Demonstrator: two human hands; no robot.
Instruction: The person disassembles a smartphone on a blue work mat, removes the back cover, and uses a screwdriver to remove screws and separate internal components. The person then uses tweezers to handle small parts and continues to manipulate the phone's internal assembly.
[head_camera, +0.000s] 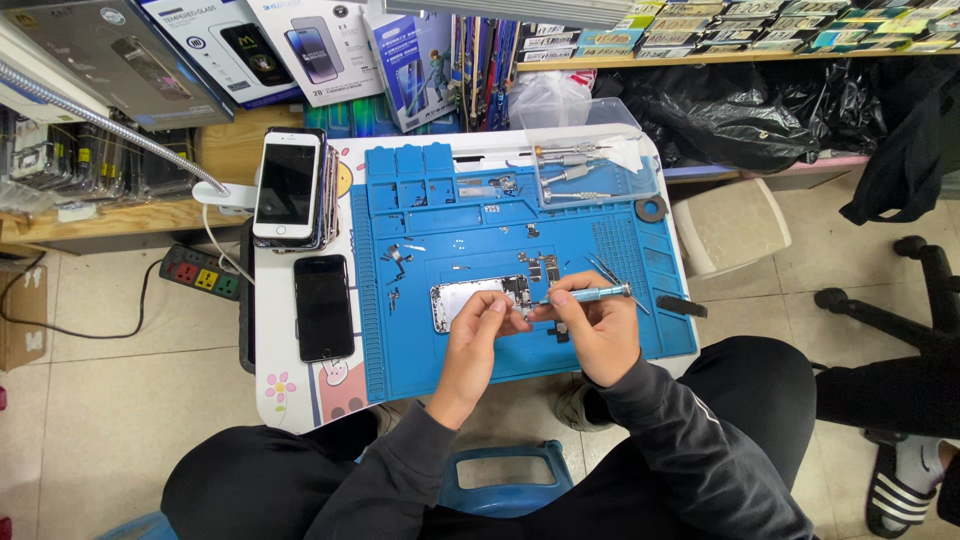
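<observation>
An opened silver phone housing (462, 298) lies on the blue repair mat (420, 340), with a circuit board at its right end. My left hand (478, 338) rests at the housing's lower right, fingertips pinched at the board. My right hand (590, 328) grips a slim blue-handled screwdriver (592, 294), held nearly level with its tip pointing left at the board. Small screws and metal parts (400, 262) are scattered on the mat above the housing.
A black phone (323, 306) lies left of the mat, behind it a stack of phones (290, 188) topped by a white one. A clear tray of tools (585, 168) sits at the back right, tweezers (605, 270) beside my right hand. A power strip (201, 273) lies on the floor.
</observation>
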